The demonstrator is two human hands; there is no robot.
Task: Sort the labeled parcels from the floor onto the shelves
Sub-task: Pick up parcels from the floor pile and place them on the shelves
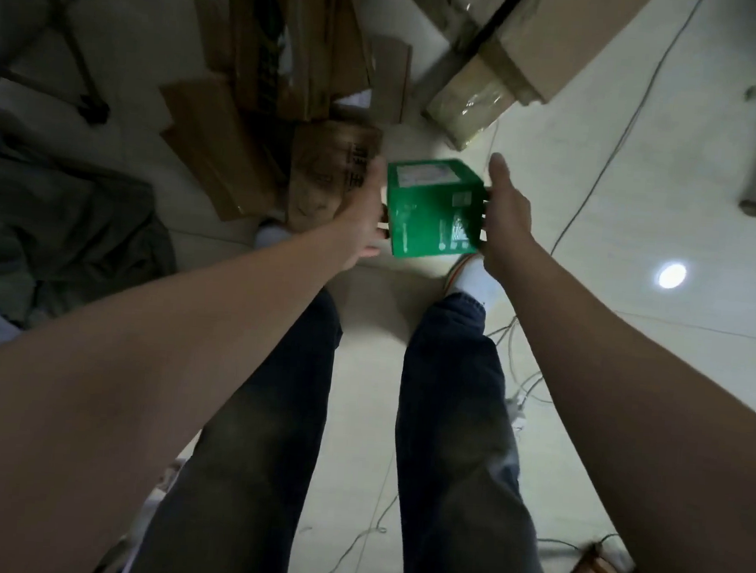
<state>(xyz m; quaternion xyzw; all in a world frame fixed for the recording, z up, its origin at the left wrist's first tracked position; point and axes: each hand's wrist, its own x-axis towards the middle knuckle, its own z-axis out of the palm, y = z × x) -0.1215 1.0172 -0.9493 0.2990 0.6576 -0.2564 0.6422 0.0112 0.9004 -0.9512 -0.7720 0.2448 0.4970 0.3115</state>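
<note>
I have the green parcel (435, 214) clamped between both hands, lifted off the floor (594, 238) above my feet. The left hand (363, 213) presses its left side, fingertips hooked round the edge; the right hand (508, 219) grips the right side, thumb straight. A white label (424, 175) faces up. Brown cardboard boxes (224, 150) lie beyond the left hand; cables (609, 155) trail past the right hand.
</note>
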